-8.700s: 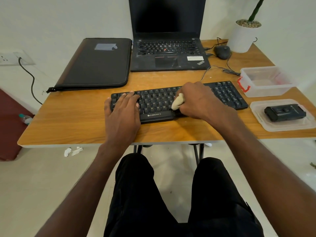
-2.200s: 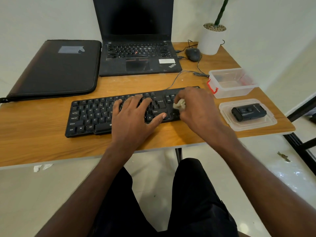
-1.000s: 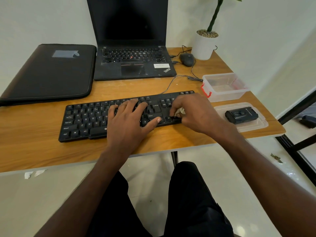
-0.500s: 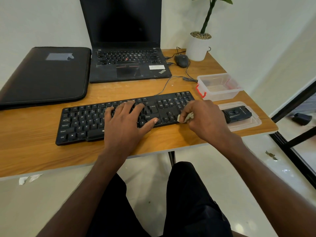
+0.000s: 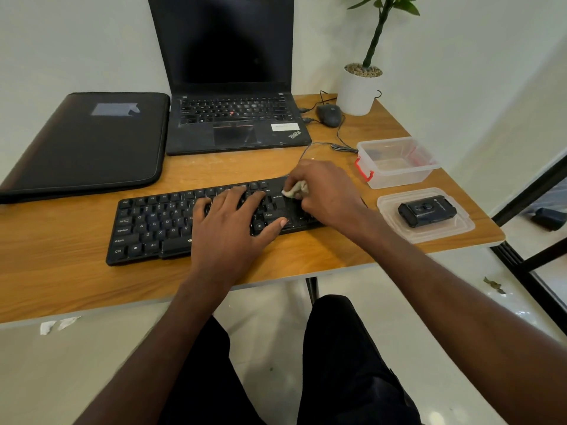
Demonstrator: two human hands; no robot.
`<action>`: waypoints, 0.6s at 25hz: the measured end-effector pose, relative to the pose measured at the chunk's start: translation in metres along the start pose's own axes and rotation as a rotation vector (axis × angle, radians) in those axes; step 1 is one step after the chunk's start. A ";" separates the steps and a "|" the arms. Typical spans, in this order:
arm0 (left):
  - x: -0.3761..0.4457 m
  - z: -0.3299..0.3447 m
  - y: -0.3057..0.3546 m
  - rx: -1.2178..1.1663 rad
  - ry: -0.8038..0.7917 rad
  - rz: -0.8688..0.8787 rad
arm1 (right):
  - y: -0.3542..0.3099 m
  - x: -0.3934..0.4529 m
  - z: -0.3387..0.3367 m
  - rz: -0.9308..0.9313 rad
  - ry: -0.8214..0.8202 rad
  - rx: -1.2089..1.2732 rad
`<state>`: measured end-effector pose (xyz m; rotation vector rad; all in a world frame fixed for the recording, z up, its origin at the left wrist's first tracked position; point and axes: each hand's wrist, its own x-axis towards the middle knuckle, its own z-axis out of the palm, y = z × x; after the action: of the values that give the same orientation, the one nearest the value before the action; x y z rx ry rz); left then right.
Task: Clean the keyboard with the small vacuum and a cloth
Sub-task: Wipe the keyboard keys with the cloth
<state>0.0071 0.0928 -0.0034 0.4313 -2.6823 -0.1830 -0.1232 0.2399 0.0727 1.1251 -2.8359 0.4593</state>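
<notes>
Presently, mid-frame on the surface (image 5: 61, 271): keyboard (image 5: 153, 228), our left hand (image 5: 230, 228) flat on its keys, fingers straight, steadying. Right hand (image 5: 328, 191) fingers curled around a small cloth (image 5: 294, 190), rubbing the upper right keys. Vacuum (image 5: 426, 210) idle in a lid, right of frame. Wiping appears nearly finished.

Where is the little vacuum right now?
The small black vacuum lies on a clear plastic lid at the table's right edge, just in front of the clear box.

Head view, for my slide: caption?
Right hand wipes the keyboard with a cloth; left hand steadies it.
</notes>
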 end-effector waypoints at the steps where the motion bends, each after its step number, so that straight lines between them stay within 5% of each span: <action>1: 0.000 0.000 0.000 -0.001 -0.001 -0.001 | 0.002 0.004 -0.002 0.034 0.032 -0.045; 6: 0.000 -0.001 0.000 -0.023 -0.022 -0.014 | 0.004 0.003 -0.007 -0.053 -0.021 -0.103; 12: -0.001 0.000 0.001 -0.024 -0.020 -0.011 | -0.007 0.000 -0.021 0.137 -0.032 -0.390; 15: 0.000 0.000 0.000 -0.012 -0.023 0.005 | -0.016 0.000 -0.019 0.014 -0.118 -0.207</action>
<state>0.0065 0.0929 -0.0033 0.4208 -2.7034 -0.2040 -0.1133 0.2348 0.0943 1.1279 -2.9078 0.0996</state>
